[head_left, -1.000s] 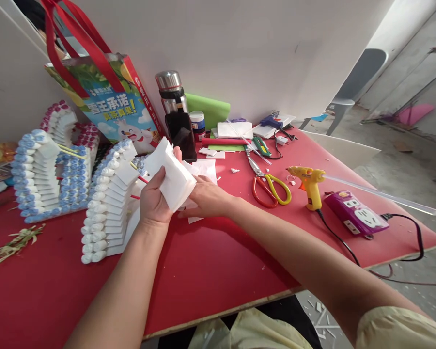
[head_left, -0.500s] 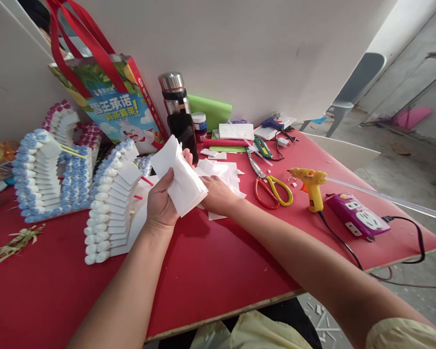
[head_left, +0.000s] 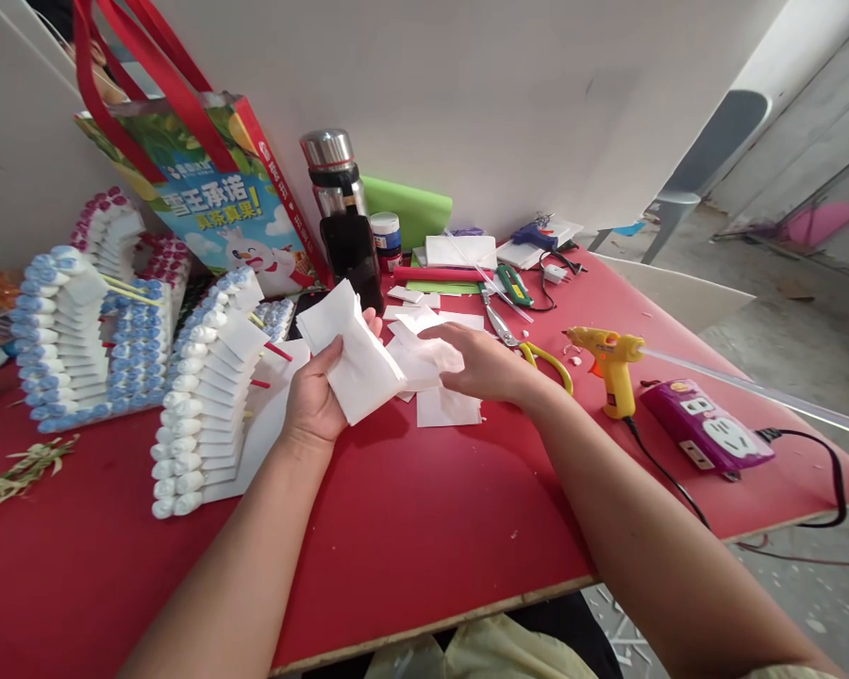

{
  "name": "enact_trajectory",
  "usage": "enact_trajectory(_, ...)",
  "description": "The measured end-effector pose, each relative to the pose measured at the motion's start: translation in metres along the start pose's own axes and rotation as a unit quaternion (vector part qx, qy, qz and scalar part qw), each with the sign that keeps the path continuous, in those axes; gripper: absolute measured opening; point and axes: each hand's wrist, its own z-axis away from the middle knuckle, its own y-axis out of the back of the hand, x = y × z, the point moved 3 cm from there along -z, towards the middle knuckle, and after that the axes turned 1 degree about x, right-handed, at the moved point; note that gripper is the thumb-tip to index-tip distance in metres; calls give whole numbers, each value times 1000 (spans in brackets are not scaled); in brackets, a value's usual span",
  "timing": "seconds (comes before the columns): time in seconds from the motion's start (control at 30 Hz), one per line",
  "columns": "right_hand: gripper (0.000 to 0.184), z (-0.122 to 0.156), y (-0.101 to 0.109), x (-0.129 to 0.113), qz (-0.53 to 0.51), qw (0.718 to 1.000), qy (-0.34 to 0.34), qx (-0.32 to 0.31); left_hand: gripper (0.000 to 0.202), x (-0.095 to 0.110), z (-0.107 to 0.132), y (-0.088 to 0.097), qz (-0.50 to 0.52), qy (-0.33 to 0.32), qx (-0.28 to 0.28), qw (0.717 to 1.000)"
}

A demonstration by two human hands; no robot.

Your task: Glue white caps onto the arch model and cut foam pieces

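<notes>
My left hand (head_left: 318,391) is closed on a stack of white paper sheets (head_left: 360,363), thumb on top and fingers beneath. To its right, my right hand (head_left: 485,363) pinches a thin, curled white sheet (head_left: 435,356) at its edge. Under and beside that sheet lie more loose white sheets (head_left: 449,408) on the red table. A fan-shaped model (head_left: 219,396) with rows of white and blue rolled pieces stands left of my left hand. Behind it is a similar blue and white model (head_left: 85,349).
At right are a yellow glue gun (head_left: 612,363) with a clear stick, a purple power strip (head_left: 707,424) and pliers with a yellow handle (head_left: 548,363). A steel flask (head_left: 332,170), a phone (head_left: 352,259) and a shopping bag (head_left: 212,203) stand at the back. Dried stems (head_left: 24,476) lie left.
My right hand has drawn back to the right and lifted, now with a thin sheet in its fingers. The left hand still holds the stack. The view has shifted slightly.
</notes>
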Motion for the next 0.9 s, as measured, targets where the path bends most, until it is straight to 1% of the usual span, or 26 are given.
enact_trajectory(0.07,67,-1,-7,0,3,1000,15,-16,57,0,0,1,1,7,4,1000)
enact_trajectory(0.1,66,-3,-10,0,6,1000,24,-14,57,-1,0,1,0,11,5,1000)
enact_trajectory(0.17,53,-5,-15,0,10,999,40,7,57,-2,0,2,-7,21,6,1000)
enact_trajectory(0.2,44,-7,-17,1,8,999,45,23,56,-3,0,3,-13,24,7,1000)
enact_trajectory(0.27,25,-8,-13,3,-25,996,43,78,55,-4,0,3,-25,27,11,999)
enact_trajectory(0.33,9,-8,-4,5,-113,982,38,145,54,-6,-1,4,-30,32,17,999)
enact_trajectory(0.37,5,-6,2,6,-175,969,36,173,53,-7,-2,4,-31,36,19,999)
enact_trajectory(0.4,7,-5,9,7,-240,950,33,195,53,-8,-2,4,-32,43,19,998)
enact_trajectory(0.47,14,-1,19,7,-352,911,18,215,52,-11,-2,5,-43,66,13,997)
enact_trajectory(0.53,21,1,25,7,-417,882,-10,219,51,-16,-2,7,-67,92,-2,994)
enact_trajectory(0.63,26,3,26,4,-470,862,-44,183,48,-25,0,7,-99,136,-24,985)
enact_trajectory(0.7,28,3,20,-2,-492,856,-44,153,45,-33,3,5,-110,157,-27,981)
enact_trajectory(0.73,28,2,15,-6,-491,858,-42,145,43,-37,5,3,-114,159,-21,980)
enact_trajectory(0.77,27,2,10,-9,-477,866,-40,143,41,-40,6,1,-118,155,-11,981)
enact_trajectory(0.83,23,0,-2,-16,-400,901,-41,159,35,-46,9,-4,-116,138,12,983)
enact_trajectory(0.9,17,-2,-14,-21,-274,942,-41,190,32,-53,12,-11,-92,153,11,984)
